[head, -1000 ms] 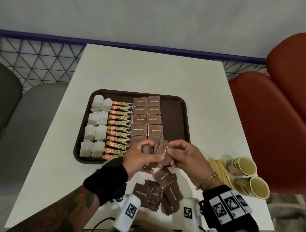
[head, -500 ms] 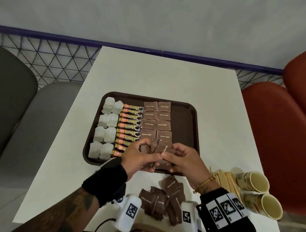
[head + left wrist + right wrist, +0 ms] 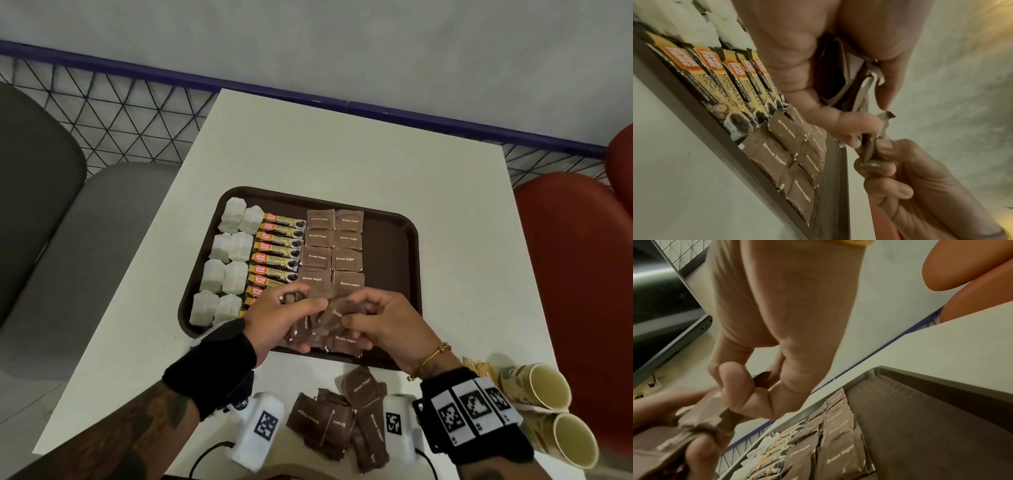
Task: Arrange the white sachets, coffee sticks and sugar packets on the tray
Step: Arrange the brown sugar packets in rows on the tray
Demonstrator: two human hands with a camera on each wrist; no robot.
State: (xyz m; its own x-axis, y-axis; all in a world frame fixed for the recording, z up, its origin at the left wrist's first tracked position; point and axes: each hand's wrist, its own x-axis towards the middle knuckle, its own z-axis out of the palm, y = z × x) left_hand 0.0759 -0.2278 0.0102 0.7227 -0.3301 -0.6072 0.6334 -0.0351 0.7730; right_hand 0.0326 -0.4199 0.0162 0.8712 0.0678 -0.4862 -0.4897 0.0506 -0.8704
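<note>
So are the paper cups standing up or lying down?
Lying down. Both paper cups rest on their sides at the table's near right corner, their open mouths turned toward the camera, and they look empty inside.

A white table holds everything. A dark brown tray sits in the middle of it. Near the front edge lies a messy pile of brown sugar packets. On the right side are two paper cups lying on their sides, with a bunch of wooden sticks just beside them
</note>
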